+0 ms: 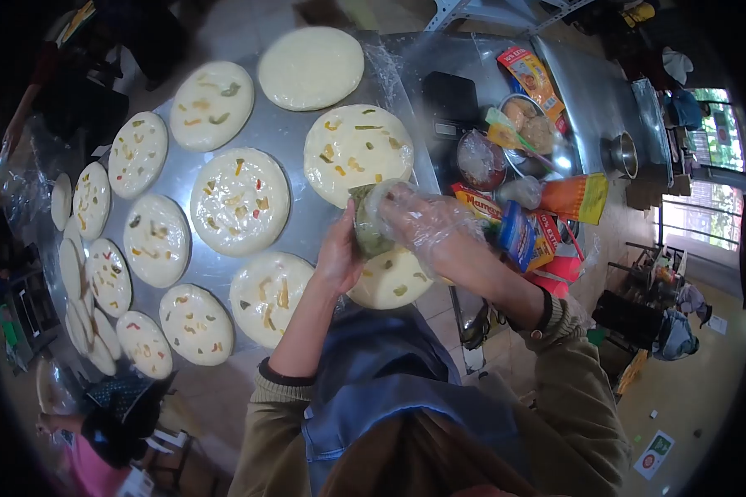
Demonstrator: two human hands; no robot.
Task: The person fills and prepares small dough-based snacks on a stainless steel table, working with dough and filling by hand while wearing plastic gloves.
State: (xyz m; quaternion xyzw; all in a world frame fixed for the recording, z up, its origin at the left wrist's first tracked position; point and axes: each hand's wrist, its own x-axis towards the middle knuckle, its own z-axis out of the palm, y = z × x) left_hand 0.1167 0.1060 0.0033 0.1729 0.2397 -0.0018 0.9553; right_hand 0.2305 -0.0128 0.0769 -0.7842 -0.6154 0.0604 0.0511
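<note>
My left hand point(339, 255) grips a small clear plastic bag point(371, 232) with greenish contents, held over the near edge of the metal table. My right hand point(423, 222), in a thin clear plastic glove, has its fingers drawn together at the mouth of the bag; what they pinch is hidden. Just beyond the hands lies a flat round of pale dough point(352, 153), dotted with green and orange pieces. Below the bag, another dotted dough round point(391, 282) is partly covered by my right hand and the bag. To the left sits a dough round point(240, 201) with red, green and yellow pieces.
Several more dough rounds spread left across the metal table point(302, 203). One plain dough round point(311, 69) lies at the far side. On the right are a black scale point(449, 98), colourful packets point(529, 79), a wrapped dark ball point(481, 160) and a metal bowl point(624, 155).
</note>
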